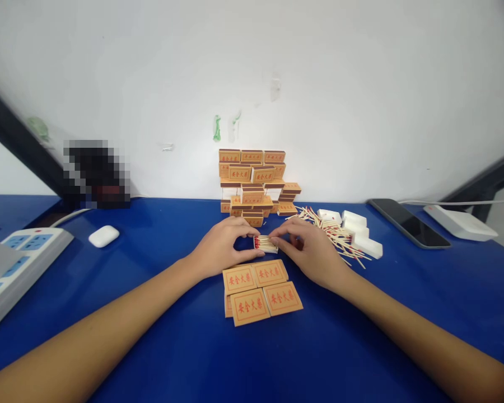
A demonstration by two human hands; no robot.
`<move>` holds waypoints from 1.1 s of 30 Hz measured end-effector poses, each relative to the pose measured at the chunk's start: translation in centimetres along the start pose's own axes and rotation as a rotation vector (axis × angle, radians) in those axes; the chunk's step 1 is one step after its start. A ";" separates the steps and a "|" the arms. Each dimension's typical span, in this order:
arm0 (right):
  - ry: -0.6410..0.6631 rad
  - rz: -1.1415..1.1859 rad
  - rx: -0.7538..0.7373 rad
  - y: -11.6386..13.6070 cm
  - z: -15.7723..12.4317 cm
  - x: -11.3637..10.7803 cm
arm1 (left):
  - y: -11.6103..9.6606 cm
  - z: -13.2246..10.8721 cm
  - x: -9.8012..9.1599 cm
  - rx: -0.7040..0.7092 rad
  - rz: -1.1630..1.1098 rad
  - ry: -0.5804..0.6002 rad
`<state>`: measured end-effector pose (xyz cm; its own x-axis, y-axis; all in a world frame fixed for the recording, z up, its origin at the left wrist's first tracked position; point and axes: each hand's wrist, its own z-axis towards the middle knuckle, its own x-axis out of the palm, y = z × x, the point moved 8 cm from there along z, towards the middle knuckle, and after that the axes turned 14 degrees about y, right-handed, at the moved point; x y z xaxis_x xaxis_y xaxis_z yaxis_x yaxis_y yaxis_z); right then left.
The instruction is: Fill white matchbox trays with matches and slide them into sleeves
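Note:
A small white matchbox tray (271, 251) filled with red-tipped matches (264, 242) lies between my two hands. My left hand (222, 246) grips its left end, thumb in front and fingers behind. At the tray's right end, the fingertips of my right hand (311, 249) are pinched together on the matches or the tray edge; which of them I cannot tell. Nearer to me lie several closed orange matchboxes (260, 291) with red lettering, side by side and partly overlapping. Behind my hands stands a stacked structure of matchboxes (252, 182) close to the wall.
Loose matches (334, 234) and several white trays (367, 245) lie right of my right hand. Further right are a phone (407, 223) and a white box-shaped device (460, 222). On the left are a white earphone case (103, 236) and a power strip (46, 240).

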<state>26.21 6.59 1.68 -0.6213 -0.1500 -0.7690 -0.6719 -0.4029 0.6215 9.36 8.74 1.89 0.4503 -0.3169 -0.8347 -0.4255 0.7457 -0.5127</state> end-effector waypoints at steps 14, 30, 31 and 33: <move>0.039 -0.066 -0.031 0.7 -0.1 0.3 | 0.1 -0.1 0.1 -0.006 -0.004 0.001; -0.031 -0.098 -0.266 2.4 -0.2 -0.4 | 0.0 0.0 0.2 0.029 0.018 -0.023; -0.026 -0.113 -0.294 2.6 -0.3 -0.3 | 0.0 0.0 0.1 0.032 0.016 -0.028; -0.032 -0.147 -0.333 2.8 -0.5 -0.2 | 0.0 -0.1 0.1 0.028 0.019 -0.028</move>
<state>24.69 5.04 3.51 -0.5440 -0.0422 -0.8380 -0.5899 -0.6910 0.4177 9.35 8.69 1.78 0.4644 -0.2860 -0.8382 -0.4126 0.7675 -0.4905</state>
